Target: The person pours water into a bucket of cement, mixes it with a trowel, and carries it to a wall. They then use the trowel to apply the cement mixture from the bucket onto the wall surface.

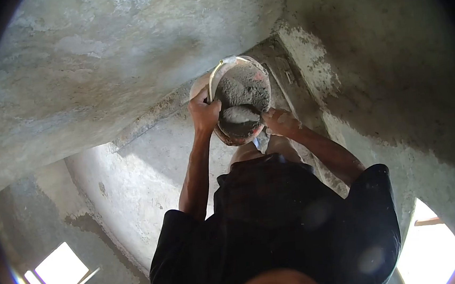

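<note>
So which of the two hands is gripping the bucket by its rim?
The left hand: its fingers curl over the rim of the bucket of grey mortar. The right hand presses lower, against the bucket's outer side.

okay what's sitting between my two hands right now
In the head view, the bucket of grey mortar lies between them: left hand grips its rim, right hand holds the other side.

Bucket (240, 101) I hold has a faded red-orange shell with a pale cream rim band, inside caked grey with wet grey mortar (240, 114), lighter grey on the top lump. My shirt (277, 229) is plain black, no print. Walls (98, 61) are mottled grey plaster with paler whitish patches and darker damp streaks.
</note>
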Tool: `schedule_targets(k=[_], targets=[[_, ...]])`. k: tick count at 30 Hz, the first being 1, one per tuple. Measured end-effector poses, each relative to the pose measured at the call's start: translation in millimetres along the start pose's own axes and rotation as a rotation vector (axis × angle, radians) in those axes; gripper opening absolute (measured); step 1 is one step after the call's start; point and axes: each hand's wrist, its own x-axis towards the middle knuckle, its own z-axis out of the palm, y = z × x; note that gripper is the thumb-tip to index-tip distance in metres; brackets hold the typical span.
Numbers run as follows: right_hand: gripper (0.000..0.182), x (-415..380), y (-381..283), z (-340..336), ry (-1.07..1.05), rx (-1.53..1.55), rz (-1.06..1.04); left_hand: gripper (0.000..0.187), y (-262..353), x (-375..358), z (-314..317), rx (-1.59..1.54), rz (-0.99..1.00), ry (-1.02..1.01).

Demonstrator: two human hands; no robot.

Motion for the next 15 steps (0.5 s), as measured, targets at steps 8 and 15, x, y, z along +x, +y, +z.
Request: schedule_targets(k=[8, 15], targets=[[0.047, 21, -54, -48, -0.568, 0.428, 0.275, 0.042, -5, -14, -13, 0.042, -0.129, -0.082], [0.058, -23, -8, -2, -0.242, 0.221, 0.010, 0.029, -12, -33, -26, 0.028, -0.450, 0.044]])
